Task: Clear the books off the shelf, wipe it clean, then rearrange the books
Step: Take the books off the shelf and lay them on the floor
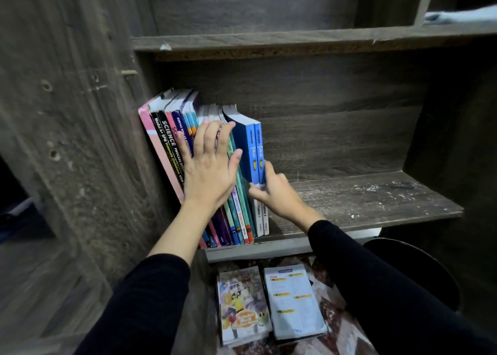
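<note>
**Two blue books at the right end: your right hand is nearer**

At the left, the row of books (166,144) leans its tops against the side panel (80,112), with the spines facing you. Your left hand (208,166) lies flat on these spines with the fingers spread, pressing the row toward the panel. Just beside it on the right stand the two blue books (251,150), last in the row, with their long axis almost upright and tilted a little to the left. Your right hand (274,190) pinches their lower part, thumb on the near-left side and fingers curled round the right cover. I judge the pair must come out toward you while the left hand keeps the other books from falling. Further right, the shelf board (363,196) is bare and dusty. Below it, two books (242,303) lie flat on the floor.
</note>
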Tool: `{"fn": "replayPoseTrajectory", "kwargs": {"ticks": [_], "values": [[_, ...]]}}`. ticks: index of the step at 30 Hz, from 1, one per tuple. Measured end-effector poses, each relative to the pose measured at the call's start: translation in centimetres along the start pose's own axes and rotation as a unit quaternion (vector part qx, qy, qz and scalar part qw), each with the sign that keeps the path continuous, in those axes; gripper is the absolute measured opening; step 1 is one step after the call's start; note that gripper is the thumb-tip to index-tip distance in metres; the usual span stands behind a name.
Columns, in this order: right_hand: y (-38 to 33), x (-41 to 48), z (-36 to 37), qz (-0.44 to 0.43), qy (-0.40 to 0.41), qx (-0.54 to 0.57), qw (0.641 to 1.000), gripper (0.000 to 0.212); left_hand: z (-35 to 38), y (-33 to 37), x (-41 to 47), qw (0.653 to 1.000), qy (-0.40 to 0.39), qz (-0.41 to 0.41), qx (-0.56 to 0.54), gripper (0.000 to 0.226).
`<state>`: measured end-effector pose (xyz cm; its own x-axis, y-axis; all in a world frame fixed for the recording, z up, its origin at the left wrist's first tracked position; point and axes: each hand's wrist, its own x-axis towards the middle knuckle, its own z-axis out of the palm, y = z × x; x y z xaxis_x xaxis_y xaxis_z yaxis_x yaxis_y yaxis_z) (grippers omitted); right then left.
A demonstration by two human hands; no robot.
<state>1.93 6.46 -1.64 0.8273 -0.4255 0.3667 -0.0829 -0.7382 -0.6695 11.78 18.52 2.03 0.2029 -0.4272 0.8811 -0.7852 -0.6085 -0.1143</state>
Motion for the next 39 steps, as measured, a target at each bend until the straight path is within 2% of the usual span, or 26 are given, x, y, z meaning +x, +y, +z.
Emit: {"fn": "replayPoseTrajectory", "kwargs": {"ticks": [4, 6, 9, 11, 14, 16, 20, 24, 28, 33, 39], "values": [[-0.5, -2.4, -0.5, -0.008, 0.011, -0.009, 1.000, 0.047, -1.8, 0.1, 0.4, 0.995, -0.056, -0.026, -0.081, 0.057], [-0.2, -4.2, -0.5, -0.026, 0.020, 0.000, 0.999, 0.048, -2.6, 0.3, 0.3, 0.981, -0.058, -0.054, -0.177, 0.064], [0.8, -6.2, -0.6, -0.075, 0.023, 0.019, 0.997, 0.058, -3.7, 1.8, -1.1, 0.926, 0.000, -0.118, -0.360, 0.063], [1.6, -6.5, -0.8, -0.074, 0.002, 0.044, 0.996, 0.055, -4.0, 3.7, -2.8, 0.898, 0.042, -0.153, -0.411, 0.056], [2.3, -6.3, -0.7, -0.023, -0.041, 0.207, 0.977, 0.036, -3.4, 7.1, -5.1, 0.895, 0.050, -0.148, -0.418, 0.061], [3.3, -5.9, 0.0, -0.006, -0.032, 0.274, 0.961, 0.042, -2.5, 8.9, -6.2, 0.904, 0.037, -0.151, -0.398, 0.062], [4.3, -3.7, 0.9, -0.025, -0.011, 0.214, 0.976, 0.042, -0.1, 10.6, -7.5, 0.938, 0.048, -0.153, -0.307, 0.071], [4.7, 0.1, 0.9, -0.033, -0.005, 0.215, 0.976, 0.062, 1.2, 10.6, -8.1, 0.952, 0.041, -0.180, -0.245, 0.086], [4.6, 3.3, 1.0, -0.022, -0.023, 0.212, 0.977, 0.049, 1.7, 10.2, -9.1, 0.956, 0.050, -0.162, -0.238, 0.094], [5.2, 4.8, 2.5, -0.027, 0.019, 0.231, 0.973, 0.055, 2.1, 9.3, -9.7, 0.933, 0.028, -0.182, -0.308, 0.076], [5.9, 4.7, 2.5, -0.064, 0.113, 0.212, 0.969, 0.064, 2.8, 7.9, -10.5, 0.898, 0.092, -0.161, -0.399, 0.065]]}}
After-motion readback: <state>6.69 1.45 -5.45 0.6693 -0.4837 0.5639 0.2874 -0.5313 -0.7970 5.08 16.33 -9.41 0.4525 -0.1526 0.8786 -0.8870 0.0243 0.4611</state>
